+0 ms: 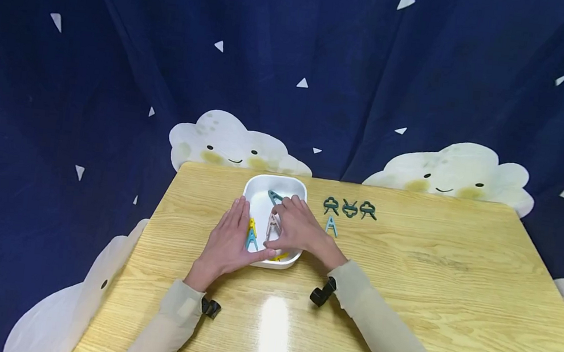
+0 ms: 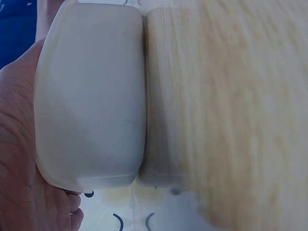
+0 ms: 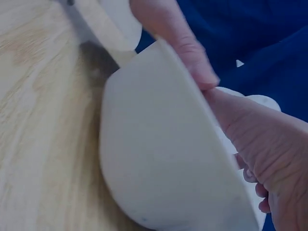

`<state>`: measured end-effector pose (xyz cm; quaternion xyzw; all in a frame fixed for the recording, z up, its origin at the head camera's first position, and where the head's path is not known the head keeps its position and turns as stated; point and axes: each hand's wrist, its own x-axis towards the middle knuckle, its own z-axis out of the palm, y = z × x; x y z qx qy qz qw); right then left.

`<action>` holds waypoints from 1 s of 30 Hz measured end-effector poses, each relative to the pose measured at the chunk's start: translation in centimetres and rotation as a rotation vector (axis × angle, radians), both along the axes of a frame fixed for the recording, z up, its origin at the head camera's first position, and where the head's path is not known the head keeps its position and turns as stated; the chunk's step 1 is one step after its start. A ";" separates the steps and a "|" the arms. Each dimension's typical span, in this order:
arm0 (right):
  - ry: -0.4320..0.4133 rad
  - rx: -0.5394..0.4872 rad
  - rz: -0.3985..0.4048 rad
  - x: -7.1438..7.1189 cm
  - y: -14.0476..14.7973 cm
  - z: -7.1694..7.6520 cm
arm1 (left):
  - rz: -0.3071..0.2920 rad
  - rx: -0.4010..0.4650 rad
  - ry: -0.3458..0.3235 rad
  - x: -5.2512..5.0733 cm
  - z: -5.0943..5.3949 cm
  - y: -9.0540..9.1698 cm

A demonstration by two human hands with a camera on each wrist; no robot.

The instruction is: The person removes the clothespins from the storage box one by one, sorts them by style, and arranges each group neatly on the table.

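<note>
A white tray holds several clips: a dark green clip, a pink clip, a yellow clip, a light blue clip and another yellow clip by the near wall. My left hand rests along the tray's left rim, fingers straight and thumb across the near edge. Inside the tray, my right hand reaches over from the right; its bent fingers and thumb stand apart around the pink clip. Whether they touch it is unclear. In the right wrist view, the tray wall hides the clips.
Right of the tray, three dark green clips lie in a row on the wooden table. Below the leftmost lies a light blue clip. A dark blue curtain with cloud shapes hangs behind the table.
</note>
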<state>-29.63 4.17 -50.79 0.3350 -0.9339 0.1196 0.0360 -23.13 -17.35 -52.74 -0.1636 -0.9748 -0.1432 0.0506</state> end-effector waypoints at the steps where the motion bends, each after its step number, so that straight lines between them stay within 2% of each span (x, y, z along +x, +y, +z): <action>1: 0.002 -0.013 -0.002 0.0 0.2 0.2 | 0.000 0.002 -0.001 0.0 0.0 0.0; 9: -0.019 -0.074 -0.009 0.0 1.4 1.7 | -0.004 0.010 -0.014 -0.1 -0.2 0.2; 15: 0.000 -0.103 -0.009 0.3 2.6 2.3 | 0.000 0.007 -0.014 -0.1 -0.2 0.0; 23: 0.008 -0.127 -0.053 1.2 5.5 3.0 | 0.002 0.014 -0.058 0.4 -0.4 0.4; 30: 0.035 -0.165 -0.077 1.0 8.7 3.5 | 0.001 0.010 -0.035 0.0 -0.1 0.1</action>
